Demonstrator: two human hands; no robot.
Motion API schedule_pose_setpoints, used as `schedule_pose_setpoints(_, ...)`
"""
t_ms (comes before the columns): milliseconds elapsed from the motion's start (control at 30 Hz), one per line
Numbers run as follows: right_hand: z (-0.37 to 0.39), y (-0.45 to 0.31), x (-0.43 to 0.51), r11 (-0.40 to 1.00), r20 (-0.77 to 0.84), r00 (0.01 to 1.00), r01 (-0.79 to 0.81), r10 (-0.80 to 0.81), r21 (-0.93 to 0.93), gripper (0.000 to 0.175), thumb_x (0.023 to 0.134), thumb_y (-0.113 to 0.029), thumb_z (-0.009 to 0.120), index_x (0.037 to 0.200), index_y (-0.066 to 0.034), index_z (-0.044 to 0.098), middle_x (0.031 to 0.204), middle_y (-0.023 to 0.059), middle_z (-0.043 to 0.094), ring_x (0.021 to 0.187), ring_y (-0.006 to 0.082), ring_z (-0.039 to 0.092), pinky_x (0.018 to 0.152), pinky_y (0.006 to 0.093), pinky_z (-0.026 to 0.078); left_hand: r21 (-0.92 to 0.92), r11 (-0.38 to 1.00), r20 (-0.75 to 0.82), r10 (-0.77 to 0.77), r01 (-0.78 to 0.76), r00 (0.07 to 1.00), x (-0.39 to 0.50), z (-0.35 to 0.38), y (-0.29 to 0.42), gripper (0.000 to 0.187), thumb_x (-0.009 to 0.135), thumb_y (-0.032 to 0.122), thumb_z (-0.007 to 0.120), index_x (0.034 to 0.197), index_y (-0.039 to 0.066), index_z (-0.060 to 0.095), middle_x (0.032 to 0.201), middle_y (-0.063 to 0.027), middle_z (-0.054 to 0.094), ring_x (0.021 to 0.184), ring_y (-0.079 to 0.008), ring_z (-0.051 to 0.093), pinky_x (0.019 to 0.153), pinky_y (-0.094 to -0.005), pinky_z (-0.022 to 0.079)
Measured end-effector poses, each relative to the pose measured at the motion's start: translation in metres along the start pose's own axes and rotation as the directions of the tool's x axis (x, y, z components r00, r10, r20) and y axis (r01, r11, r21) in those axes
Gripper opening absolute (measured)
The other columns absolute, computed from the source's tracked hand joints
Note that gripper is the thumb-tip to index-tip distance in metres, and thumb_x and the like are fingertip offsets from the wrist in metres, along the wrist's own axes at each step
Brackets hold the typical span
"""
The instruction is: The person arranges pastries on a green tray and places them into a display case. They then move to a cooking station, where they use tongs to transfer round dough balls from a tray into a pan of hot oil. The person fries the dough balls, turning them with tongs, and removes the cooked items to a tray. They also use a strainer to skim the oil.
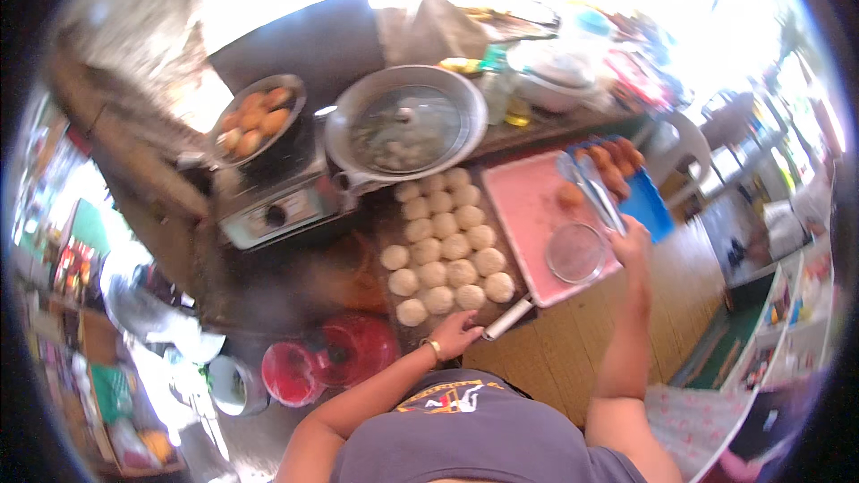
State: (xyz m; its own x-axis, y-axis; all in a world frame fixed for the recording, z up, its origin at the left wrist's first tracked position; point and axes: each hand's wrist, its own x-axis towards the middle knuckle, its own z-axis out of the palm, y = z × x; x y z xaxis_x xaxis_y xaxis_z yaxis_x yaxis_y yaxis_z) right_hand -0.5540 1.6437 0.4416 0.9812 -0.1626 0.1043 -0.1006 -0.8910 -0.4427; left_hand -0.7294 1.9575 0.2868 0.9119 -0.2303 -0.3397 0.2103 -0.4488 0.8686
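My right hand (629, 241) is closed on metal tongs (597, 191), whose far end reaches over the blue tray (654, 208) of browned buns. Beneath the tongs, a pink tray (517, 198) holds one browned ball (570, 195) and a round wire-rimmed strainer (575, 253). My left hand (458, 333) rests, fingers loosely spread, at the near edge of a dark board, beside a white handle (508, 319). Rows of pale dough balls (443, 225) cover that board. Whether my left fingers touch the handle, I cannot tell.
A gas stove (275, 215) carries a pan (300, 97) of browned buns at the left. Beside it stands a wide metal pot (333, 147) with liquid. Behind are a bottle (497, 90) and a lidded pot (557, 80). Red tubs (292, 376) sit low at left.
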Motion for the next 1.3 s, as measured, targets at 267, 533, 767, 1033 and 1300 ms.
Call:
schedule_pose_setpoints(267, -0.009, -0.141, -0.01, 0.921, -0.067, 0.925, 0.379, -0.375, 0.087, 0.058, 0.069, -0.013, 0.063, 0.123, 0.0034, 0.05, 0.111, 0.0233, 0.06, 0.104, 0.0344, 0.059, 0.089, 0.0373, 0.046, -0.068, 0.996, -0.079, 0.045, -0.051, 0.996, -0.06, -0.054, -0.009, 0.045, 0.088, 0.036, 0.058, 0.121, 0.006, 0.056, 0.117, -0.0155, 0.057, 0.105, -0.0247, 0.058, 0.091, -0.0362, 0.046)
schedule_pose_setpoints(533, 0.011, -0.341, -0.038, 0.685, -0.16, 0.674, 0.728, -0.722, -0.024, 0.05, 0.068, -0.008, 0.058, 0.117, -0.0036, 0.055, 0.107, 0.0206, 0.06, 0.098, 0.0357, 0.06, 0.086, 0.0415, 0.048, -0.037, 0.999, -0.329, 0.02, -0.034, 0.944, -0.167, -0.122, -0.059, 0.04, 0.088, 0.031, 0.059, 0.118, 0.005, 0.057, 0.108, -0.016, 0.058, 0.093, -0.0257, 0.062, 0.083, -0.0334, 0.048)
schedule_pose_setpoints(767, 0.046, -0.499, -0.058, 0.444, 0.023, 0.506, 0.777, -0.862, -0.446, 0.025, 0.074, -0.01, 0.058, 0.097, -0.004, 0.064, 0.092, 0.0154, 0.063, 0.086, 0.0294, 0.064, 0.074, 0.0393, 0.052, -0.233, 0.97, -0.479, -0.177, 0.07, 0.86, -0.257, -0.178, -0.111, 0.037, 0.087, 0.026, 0.062, 0.118, 0.005, 0.057, 0.107, -0.0147, 0.059, 0.091, -0.0221, 0.063, 0.08, -0.031, 0.05)
schedule_pose_setpoints(1033, 0.112, -0.584, -0.092, 0.244, 0.133, 0.534, 0.576, -0.835, -0.78, 0.017, 0.078, -0.018, 0.059, 0.089, -0.0099, 0.068, 0.091, 0.0083, 0.063, 0.089, 0.0239, 0.062, 0.073, 0.0422, 0.05, -0.167, 0.986, -0.485, -0.092, 0.011, 0.87, -0.289, -0.216, -0.157, 0.039, 0.088, 0.028, 0.061, 0.119, 0.006, 0.057, 0.106, -0.0125, 0.062, 0.087, -0.0197, 0.064, 0.078, -0.0321, 0.05)
schedule_pose_setpoints(1300, 0.156, -0.566, -0.072, 0.363, 0.006, 0.569, 0.533, -0.822, -0.765, 0.016, 0.08, -0.017, 0.056, 0.088, -0.0097, 0.067, 0.086, 0.0055, 0.064, 0.083, 0.0252, 0.062, 0.069, 0.0431, 0.05, -0.249, 0.967, -0.393, -0.146, 0.048, 0.908, -0.298, -0.244, -0.157, 0.04, 0.087, 0.027, 0.062, 0.119, 0.003, 0.056, 0.109, -0.0145, 0.06, 0.094, -0.0242, 0.063, 0.082, -0.0324, 0.05)
